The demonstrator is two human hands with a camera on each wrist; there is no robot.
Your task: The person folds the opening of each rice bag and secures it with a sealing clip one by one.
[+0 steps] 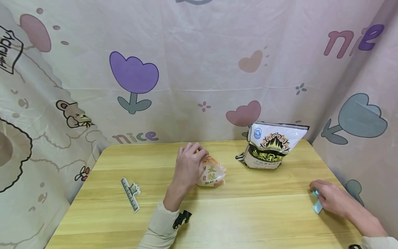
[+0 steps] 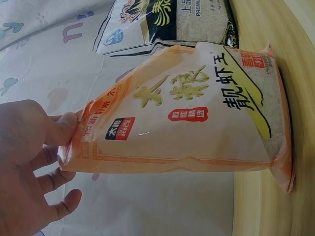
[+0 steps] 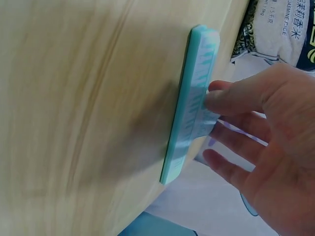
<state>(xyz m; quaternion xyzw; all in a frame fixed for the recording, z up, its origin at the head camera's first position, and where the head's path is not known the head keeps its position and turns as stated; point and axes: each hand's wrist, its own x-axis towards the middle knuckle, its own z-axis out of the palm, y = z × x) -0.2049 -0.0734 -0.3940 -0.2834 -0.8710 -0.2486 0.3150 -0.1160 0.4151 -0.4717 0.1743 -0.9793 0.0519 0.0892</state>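
Observation:
An orange and white rice bag stands near the middle of the table. The left hand pinches its top corner between thumb and fingers. At the table's right side, the right hand has its thumb and fingertips on a teal clip, pinching it by its middle tab. The clip's long bar shows past the fingers in the right wrist view. The far side of the rice bag is hidden.
A larger white and black rice bag stands at the back right. A clip with a piano-key pattern lies on the left of the wooden table. Patterned cloth hangs behind and at both sides.

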